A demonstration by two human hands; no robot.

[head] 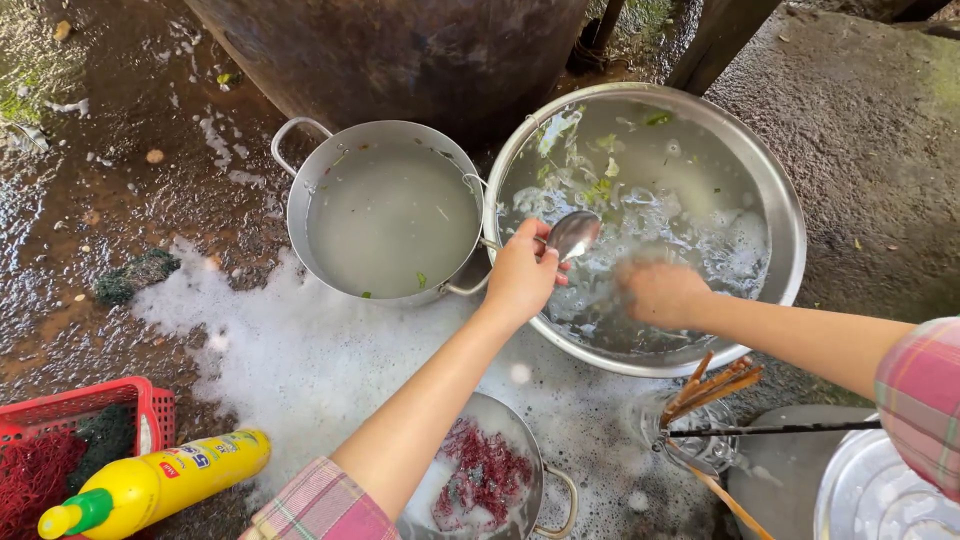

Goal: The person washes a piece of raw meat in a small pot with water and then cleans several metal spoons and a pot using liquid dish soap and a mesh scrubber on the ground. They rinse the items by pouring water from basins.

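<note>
Yellow plastic soap bottle (150,485) lying far left. Left hand (520,278) closed tight on shiny metal ladle (572,234), bowl just over big round steel basin (790,240). Best to hold steady (wet, slippery) and rub gently. Right hand (658,292) down in foamy water, grip hard to tell.

Basin (790,230) centre open water; pot (385,215) abuts its rim at 9 o'clock; dark drum (400,50) blocks 12 o'clock; chopsticks (712,385) crowd 6 o'clock.
</note>
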